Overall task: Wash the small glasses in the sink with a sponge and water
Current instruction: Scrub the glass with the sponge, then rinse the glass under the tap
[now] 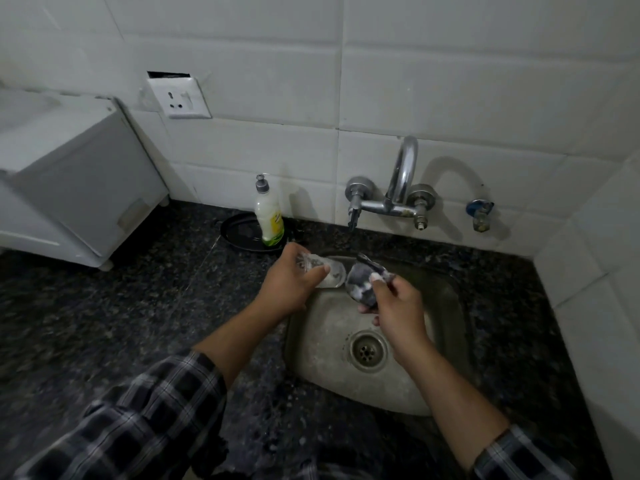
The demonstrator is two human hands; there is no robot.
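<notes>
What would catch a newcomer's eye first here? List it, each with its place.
The two hands over the steel sink: the left hand tips a small glass sideways, and the right hand squeezes a soapy dark sponge beside it. Behind them, the chrome wall tap and a dish soap bottle left of it.

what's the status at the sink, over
Left hand holds small glass sideways; right hand grips soapy sponge beside it. Nothing blocking.

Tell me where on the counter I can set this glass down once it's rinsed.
The widest bare patch is the dark counter left of the sink, in front of the white box. A narrower strip runs right of the sink toward the tiled wall. Behind the sink is crowded: the soap bottle on a black dish, and the tap.
</notes>
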